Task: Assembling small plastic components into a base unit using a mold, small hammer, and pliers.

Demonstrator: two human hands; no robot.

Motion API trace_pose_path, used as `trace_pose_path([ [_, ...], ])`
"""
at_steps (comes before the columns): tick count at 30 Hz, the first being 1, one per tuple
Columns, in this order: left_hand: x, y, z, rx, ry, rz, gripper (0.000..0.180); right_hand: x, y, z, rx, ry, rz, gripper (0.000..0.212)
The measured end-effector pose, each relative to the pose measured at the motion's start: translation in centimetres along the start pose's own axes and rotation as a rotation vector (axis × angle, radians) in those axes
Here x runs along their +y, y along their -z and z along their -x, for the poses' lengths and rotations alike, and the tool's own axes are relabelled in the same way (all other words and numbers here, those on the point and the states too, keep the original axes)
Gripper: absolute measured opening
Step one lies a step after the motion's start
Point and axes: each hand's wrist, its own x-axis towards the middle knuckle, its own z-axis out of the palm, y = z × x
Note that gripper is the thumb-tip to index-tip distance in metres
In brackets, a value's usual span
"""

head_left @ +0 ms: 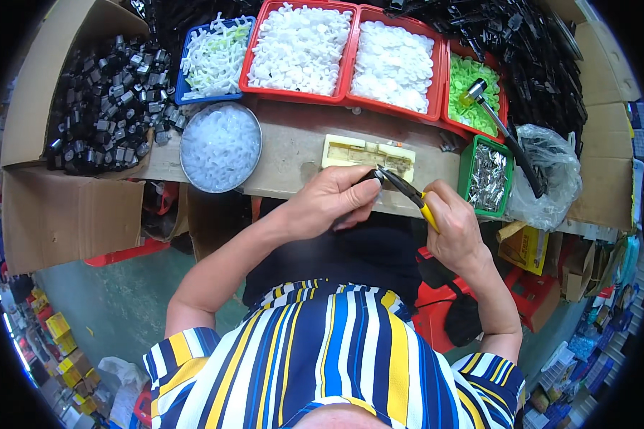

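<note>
My left hand [323,202] is closed, pinching a small black part [371,176] between thumb and fingers. Much of that part is hidden by the fingers. In my right hand [453,227] are pliers with yellow-and-black handles [411,193], gripped in a fist. The jaws point left and meet the black part at my left fingertips. Just beyond both hands lies a cream plastic block [350,148] with recesses, on the workbench [286,161]. A green tray [466,171] of small silvery metal pieces stands to the right of my right hand.
Along the back stand a blue tray [212,96] and red trays [293,94] of white and green plastic pieces. A round metal bowl [258,159] holds translucent pieces. Left is a cardboard box [71,214] with black parts; right, a hammer [504,129] beside a clear plastic bag [554,182].
</note>
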Motion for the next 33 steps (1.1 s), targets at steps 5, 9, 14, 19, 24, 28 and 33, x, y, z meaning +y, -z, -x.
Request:
trace_pose_path([
  [5,-1.5,0.3,-0.2,-0.506,0.121,0.822,0.042,-0.6,0.5,0.4,0.005,0.027,-0.064,0.025],
  [9,-2.1,-0.2,-0.4,-0.582,0.09,0.937,0.043,-0.8,0.6,0.3,0.02,0.044,-0.085,0.023],
  [14,-0.4,1.0,1.5,-0.266,0.216,0.458,0.039,0.3,0.1,-0.3,0.046,0.02,-0.059,0.024],
  [19,-0.7,4.6,7.2,-0.043,0.462,-0.796,0.039,3.3,-0.2,-1.1,0.107,-0.136,0.139,0.026],
  [24,-3.4,7.3,14.1,0.117,0.625,-1.272,0.036,5.2,-1.0,-2.4,0.008,-0.212,0.393,0.022],
  [28,-3.1,7.1,14.4,0.216,0.497,-1.323,0.034,5.5,-1.3,-2.6,-0.044,-0.187,0.467,0.026],
  [33,0.1,3.9,10.0,0.103,0.184,-1.171,0.03,4.9,1.7,-4.1,-0.108,-0.087,0.261,0.03],
])
